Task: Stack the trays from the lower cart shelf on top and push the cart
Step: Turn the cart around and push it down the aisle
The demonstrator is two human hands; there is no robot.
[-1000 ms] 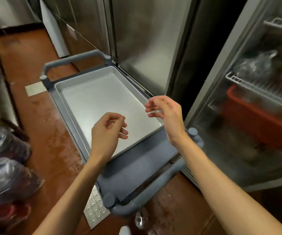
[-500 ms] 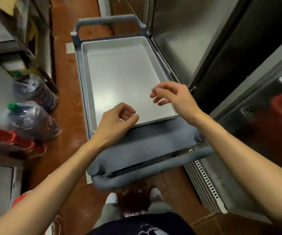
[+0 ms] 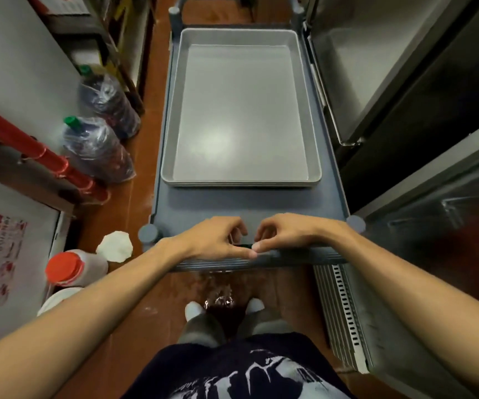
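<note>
A stack of grey metal trays (image 3: 241,180) lies on the top shelf of the grey cart (image 3: 250,203), towards its far end. The cart's near handle (image 3: 304,254) runs across the frame below the shelf. My left hand (image 3: 218,240) and my right hand (image 3: 284,231) rest side by side on the middle of that handle, fingers curled over it, fingertips almost touching each other. The lower shelf is hidden under the top one.
The cart stands in a narrow aisle with a red-brown floor. Steel fridge doors (image 3: 391,67) line the right side. On the left are wrapped bottles (image 3: 97,148), a red-capped jug (image 3: 68,269), red pipes (image 3: 45,156) and a white wall. My feet (image 3: 224,308) stand just behind the handle.
Both hands dropped from above the trays down onto the near handle and curled over it. The view swung to look straight along the cart.
</note>
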